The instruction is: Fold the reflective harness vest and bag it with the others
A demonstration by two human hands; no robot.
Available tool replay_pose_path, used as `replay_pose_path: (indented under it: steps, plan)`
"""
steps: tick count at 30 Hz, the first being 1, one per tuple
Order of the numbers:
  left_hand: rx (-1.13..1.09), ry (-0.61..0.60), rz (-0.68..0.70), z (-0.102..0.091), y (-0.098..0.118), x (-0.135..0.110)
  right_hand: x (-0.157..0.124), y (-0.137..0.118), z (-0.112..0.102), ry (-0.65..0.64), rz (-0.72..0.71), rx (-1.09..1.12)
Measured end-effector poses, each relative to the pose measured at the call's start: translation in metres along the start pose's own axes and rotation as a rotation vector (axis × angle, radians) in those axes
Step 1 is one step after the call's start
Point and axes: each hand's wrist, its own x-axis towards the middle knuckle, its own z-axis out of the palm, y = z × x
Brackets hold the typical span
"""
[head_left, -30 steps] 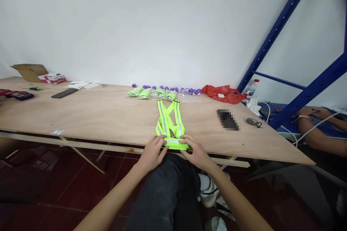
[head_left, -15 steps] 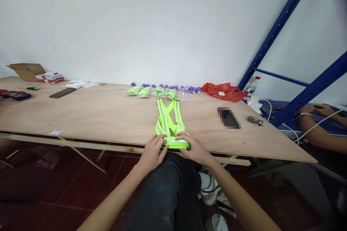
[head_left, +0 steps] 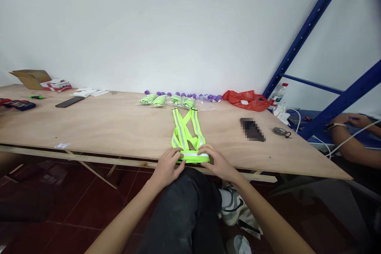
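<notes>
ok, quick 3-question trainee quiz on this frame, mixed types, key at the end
1. True or false: both hands rest on the waist band of the reflective safety vest at the near edge of the plywood table.
2. What lies nearest the vest's far end? A) cardboard box B) bagged rolled vests C) water bottle
3. Fill in: the red plastic bag lies to the ____ of the purple caps.

Key:
1. True: left hand and right hand each pinch one end of the band; neither grip closes fully round it.
2. B: the bagged rolled vests lie just beyond it; cardboard box and water bottle sit farther off.
3. right
</notes>
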Motion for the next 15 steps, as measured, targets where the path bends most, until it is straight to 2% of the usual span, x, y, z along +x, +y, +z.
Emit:
replay_pose_path:
  steps: [6, 15]
  plan:
    - [0.012, 0.002, 0.011, -0.001, -0.001, 0.0, -0.003, 0.006, 0.001, 0.055, -0.008, -0.011]
    - [-0.006, 0.015, -0.006, 0.001, 0.002, -0.001, -0.002, 0.008, 0.016, 0.133, -0.089, -0.071]
